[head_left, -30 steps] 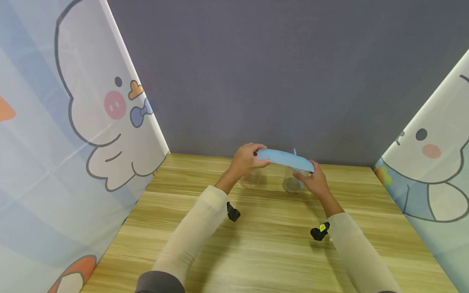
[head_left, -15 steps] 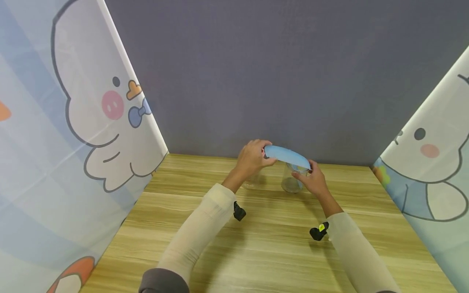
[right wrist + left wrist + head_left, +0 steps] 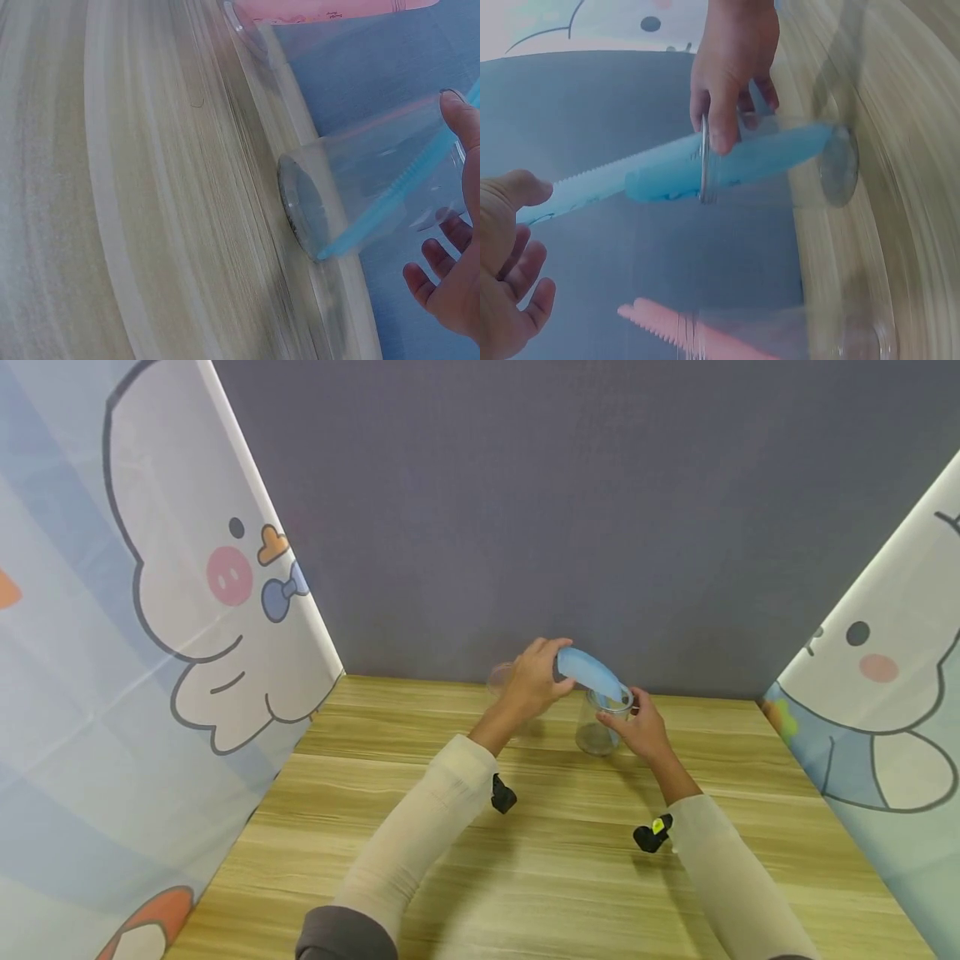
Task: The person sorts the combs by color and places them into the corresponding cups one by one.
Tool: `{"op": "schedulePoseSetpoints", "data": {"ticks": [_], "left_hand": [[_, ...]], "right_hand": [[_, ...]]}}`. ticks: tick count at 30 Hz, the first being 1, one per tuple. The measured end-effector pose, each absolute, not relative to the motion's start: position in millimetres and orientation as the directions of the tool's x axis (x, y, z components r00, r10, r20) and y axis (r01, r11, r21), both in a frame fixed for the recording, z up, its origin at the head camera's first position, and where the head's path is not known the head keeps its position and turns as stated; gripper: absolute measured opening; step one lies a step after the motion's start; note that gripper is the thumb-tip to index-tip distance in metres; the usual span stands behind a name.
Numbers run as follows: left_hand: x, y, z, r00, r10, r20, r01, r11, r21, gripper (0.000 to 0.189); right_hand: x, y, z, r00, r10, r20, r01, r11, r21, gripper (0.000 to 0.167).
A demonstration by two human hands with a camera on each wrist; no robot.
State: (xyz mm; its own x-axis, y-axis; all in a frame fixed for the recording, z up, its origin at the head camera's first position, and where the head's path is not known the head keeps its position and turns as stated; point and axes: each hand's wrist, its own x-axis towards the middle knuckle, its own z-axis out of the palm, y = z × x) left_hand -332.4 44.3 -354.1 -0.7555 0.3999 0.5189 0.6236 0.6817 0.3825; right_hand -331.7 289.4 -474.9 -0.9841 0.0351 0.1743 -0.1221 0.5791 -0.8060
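Observation:
My left hand (image 3: 546, 667) pinches the upper end of a long blue packet (image 3: 590, 672). The packet slopes down to the right, and its lower end sits inside a clear glass (image 3: 598, 731) standing near the back of the table. My right hand (image 3: 628, 708) grips that glass at the rim. In the left wrist view the blue packet (image 3: 705, 169) passes through the mouth of the glass (image 3: 832, 161), under the fingers of the right hand (image 3: 724, 112). The right wrist view shows the packet (image 3: 386, 202) edge-on, reaching the bottom of the glass (image 3: 337, 180).
A second clear glass (image 3: 840, 330) with a pink packet (image 3: 697, 334) in it stands by my left hand, mostly hidden in the head view. The wooden table (image 3: 540, 877) is walled by a grey back panel (image 3: 600, 510) and cartoon-printed curtains (image 3: 150, 610) on both sides.
My left hand has risen and moved right, tipping the blue packet from nearly level to steep. Its lower end has gone down into the glass. My right hand stays at the rim.

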Motion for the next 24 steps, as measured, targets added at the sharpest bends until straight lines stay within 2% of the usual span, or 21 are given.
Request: {"op": "schedulePoseSetpoints", "data": {"ticks": [10, 18, 24], "left_hand": [[-330.1, 68.6, -352.0, -0.735, 0.365, 0.571, 0.620, 0.702, 0.349, 0.061], [-324.0, 84.1, -350.5, -0.692, 0.340, 0.637, 0.586, 0.780, 0.221, 0.058], [-323.9, 87.5, -355.1, -0.739, 0.361, 0.569, 0.570, 0.785, 0.243, 0.067]], "right_hand": [[-331.5, 289.3, -473.1, -0.984, 0.038, 0.174, -0.119, 0.585, -0.802, 0.090], [-330.9, 288.1, -471.9, -0.983, 0.039, 0.182, -0.126, 0.579, -0.806, 0.089], [-331.5, 290.0, -473.7, -0.986, 0.038, 0.162, -0.112, 0.573, -0.812, 0.091]]}}
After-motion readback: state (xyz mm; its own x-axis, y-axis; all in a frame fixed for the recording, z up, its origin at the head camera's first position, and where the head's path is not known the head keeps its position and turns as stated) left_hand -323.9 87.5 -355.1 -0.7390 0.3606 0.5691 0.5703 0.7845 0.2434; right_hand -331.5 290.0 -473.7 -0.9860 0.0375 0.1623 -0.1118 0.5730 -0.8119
